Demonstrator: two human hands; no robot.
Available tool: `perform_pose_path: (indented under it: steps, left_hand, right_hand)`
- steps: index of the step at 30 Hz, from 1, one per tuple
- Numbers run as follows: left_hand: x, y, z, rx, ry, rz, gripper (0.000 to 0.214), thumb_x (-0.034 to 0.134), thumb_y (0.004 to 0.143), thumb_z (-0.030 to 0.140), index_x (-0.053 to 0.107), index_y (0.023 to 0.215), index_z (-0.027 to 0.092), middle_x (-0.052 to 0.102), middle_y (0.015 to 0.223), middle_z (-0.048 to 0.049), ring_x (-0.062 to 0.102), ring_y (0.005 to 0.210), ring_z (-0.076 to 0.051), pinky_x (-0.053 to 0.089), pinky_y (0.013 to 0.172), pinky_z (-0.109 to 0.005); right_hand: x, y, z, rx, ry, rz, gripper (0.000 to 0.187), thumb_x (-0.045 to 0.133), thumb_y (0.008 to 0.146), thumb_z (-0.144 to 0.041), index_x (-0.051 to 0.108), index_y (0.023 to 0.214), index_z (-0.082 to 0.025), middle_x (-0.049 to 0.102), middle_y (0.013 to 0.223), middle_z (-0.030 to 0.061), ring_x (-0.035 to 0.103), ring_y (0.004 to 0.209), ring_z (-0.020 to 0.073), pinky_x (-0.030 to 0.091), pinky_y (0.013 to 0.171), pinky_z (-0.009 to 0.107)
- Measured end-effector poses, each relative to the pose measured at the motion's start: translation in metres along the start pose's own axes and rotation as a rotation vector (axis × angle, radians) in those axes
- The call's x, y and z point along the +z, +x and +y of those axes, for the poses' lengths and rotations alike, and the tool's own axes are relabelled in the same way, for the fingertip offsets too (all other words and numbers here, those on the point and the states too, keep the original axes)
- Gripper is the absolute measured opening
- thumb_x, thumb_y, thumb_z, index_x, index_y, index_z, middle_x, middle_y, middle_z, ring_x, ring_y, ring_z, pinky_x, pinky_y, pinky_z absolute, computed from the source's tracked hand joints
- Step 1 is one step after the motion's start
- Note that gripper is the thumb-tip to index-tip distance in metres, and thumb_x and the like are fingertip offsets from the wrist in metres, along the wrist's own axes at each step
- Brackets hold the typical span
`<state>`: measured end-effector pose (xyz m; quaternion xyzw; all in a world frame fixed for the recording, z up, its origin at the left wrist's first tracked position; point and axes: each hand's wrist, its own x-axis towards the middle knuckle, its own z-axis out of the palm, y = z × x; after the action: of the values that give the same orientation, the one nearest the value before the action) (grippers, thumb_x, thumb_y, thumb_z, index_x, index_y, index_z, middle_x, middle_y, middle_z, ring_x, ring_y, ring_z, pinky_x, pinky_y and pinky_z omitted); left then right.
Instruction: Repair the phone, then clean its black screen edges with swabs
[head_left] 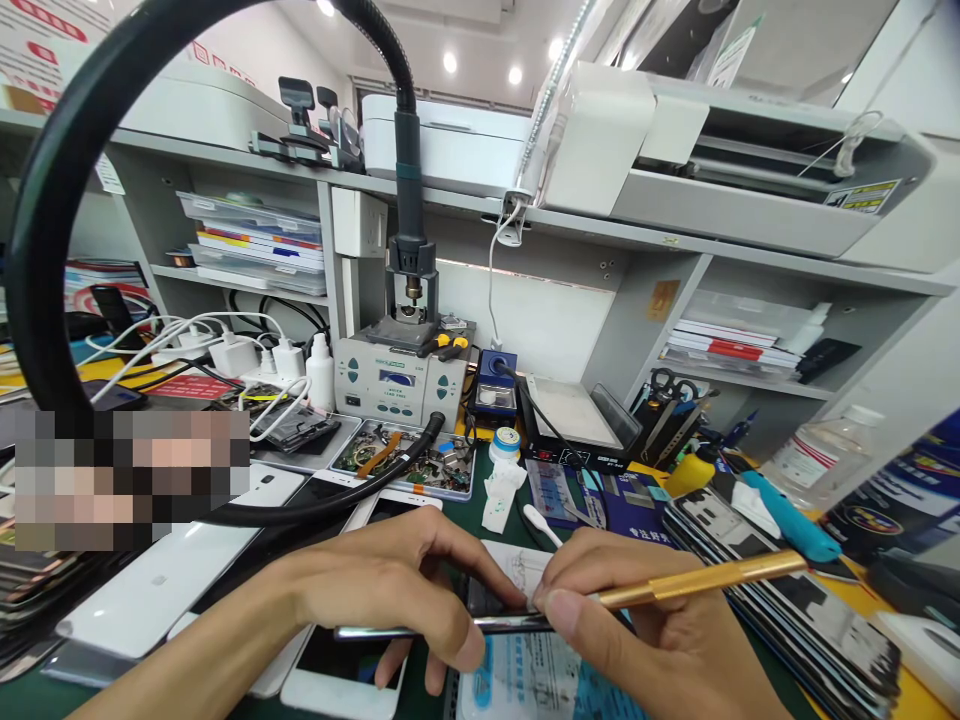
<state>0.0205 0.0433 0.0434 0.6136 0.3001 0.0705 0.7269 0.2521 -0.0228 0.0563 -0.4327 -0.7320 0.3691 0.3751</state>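
My left hand grips a slim phone, seen nearly edge-on with its shiny metal side towards me. The thumb presses the near edge, and the index finger reaches over to the far side. In my right hand is a gold, pen-shaped tool, its rear end pointing right. The fingers of my right hand are at the phone's right end, close to my left fingertip. The tool's tip is hidden behind them. Under the phone lie a blue-and-white printed packet and a white-framed phone.
A thick black hose arches over the left side from a hot-air station. Behind my hands stands a tray of circuit boards. Stacked phone parts lie right, white phones left. A cotton swab lies ahead.
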Motion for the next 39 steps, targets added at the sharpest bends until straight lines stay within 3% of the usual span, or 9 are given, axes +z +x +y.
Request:
perform_pose_path:
  steps: [14,20,28,39]
  left_hand:
    - [-0.0023,-0.0014,-0.0018,-0.037,0.016,0.003,0.057,0.078,0.058,0.026,0.077,0.114,0.022,0.068,0.061,0.0027,0.053,0.043,-0.009,0.048,0.04,-0.017]
    - [-0.0011,-0.0038,-0.0026,0.011,0.077,0.029,0.061,0.078,0.057,0.026,0.076,0.118,0.024,0.065,0.065,0.0039,0.046,0.044,-0.007,0.037,0.039,-0.016]
    - [-0.0021,-0.0043,-0.0044,0.126,0.154,0.028,0.062,0.085,0.053,0.025,0.077,0.115,0.026,0.072,0.108,-0.001,0.064,0.092,-0.024,0.051,0.072,-0.027]
    - [-0.0013,-0.0062,-0.0027,0.101,0.177,0.046,0.061,0.085,0.053,0.025,0.076,0.114,0.028,0.072,0.103,0.0003,0.064,0.091,-0.024,0.051,0.076,-0.029]
  right_hand:
    - [-0.002,-0.0011,0.0055,-0.052,0.011,0.035,0.02,0.068,0.093,-0.026,0.078,0.076,-0.023,0.073,0.076,0.0039,0.066,0.07,0.0184,0.051,0.063,0.028]
    - [-0.0035,-0.0026,0.0041,-0.098,-0.002,0.023,0.017,0.069,0.09,-0.02,0.077,0.076,-0.022,0.073,0.075,0.003,0.067,0.069,0.0173,0.052,0.063,0.026]
    - [-0.0049,-0.0023,0.0014,-0.215,-0.025,-0.027,0.015,0.068,0.087,-0.011,0.077,0.079,-0.019,0.075,0.075,0.0048,0.071,0.07,0.0184,0.055,0.063,0.027]
    - [-0.0037,-0.0045,-0.0018,-0.261,-0.055,-0.013,0.017,0.067,0.084,-0.005,0.076,0.078,-0.019,0.075,0.073,0.0034,0.072,0.069,0.0166,0.056,0.065,0.025]
